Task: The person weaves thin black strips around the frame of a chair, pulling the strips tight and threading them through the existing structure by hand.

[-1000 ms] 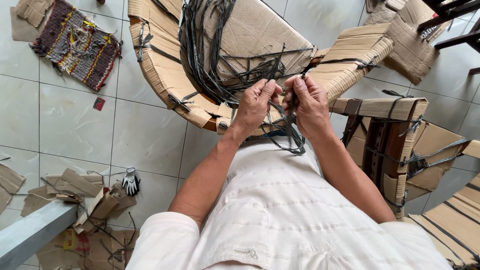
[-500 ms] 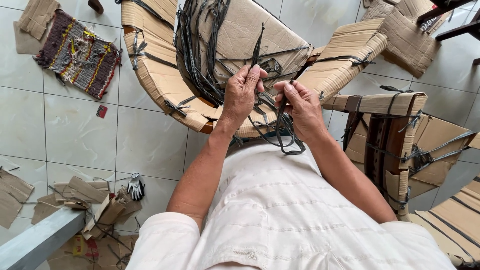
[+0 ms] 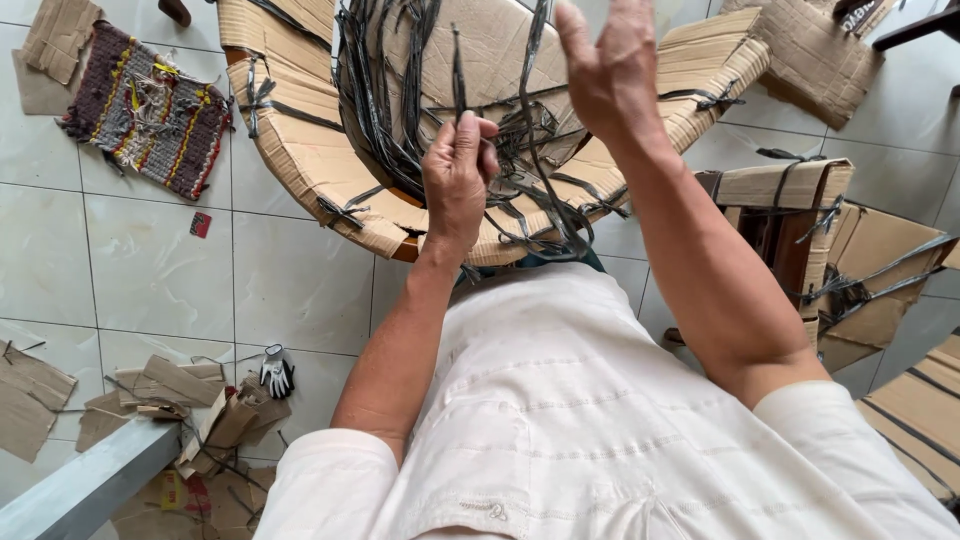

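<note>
many dark flat straps [image 3: 400, 110] bunched over the cardboard-wrapped curved piece [image 3: 300, 150], spilling from its upper hollow down across the front rim toward the lap. one single strap [image 3: 458, 70] pulled upright out of the bunch, pinched at its lower part between thumb and fingertips of the left hand [image 3: 458, 180]; remaining fingers curled in, fist nearly closed around that strap. raised right hand [image 3: 605, 70] higher and further out, fingers loosely spread and half open; a long dark strap [image 3: 535, 90] running just beside the palm, but cannot tell whether gripped or merely brushed. loose tangle of strap ends [image 3: 545, 215] lying between the two forearms, resting on the cardboard rim. knotted ties [image 3: 345, 210] binding the cardboard at the left edge of the wrapped piece.

second cardboard-wrapped frame [image 3: 790, 220] just to the right, also bound with dark straps, brown wood showing through a gap. further wrapped parts [image 3: 920, 420] at the lower right edge.

pale tiled floor [image 3: 150, 270] beneath. striped woven mat [image 3: 145, 110] at upper left, well apart from the hands, with a cardboard scrap [image 3: 60, 40] beside it. small red item [image 3: 201, 224] on the tile below the mat. black-and-white glove [image 3: 275, 372] near a heap of cardboard offcuts [image 3: 170, 400] at lower left. grey metal bar [image 3: 80, 490] crossing the bottom left corner.
</note>
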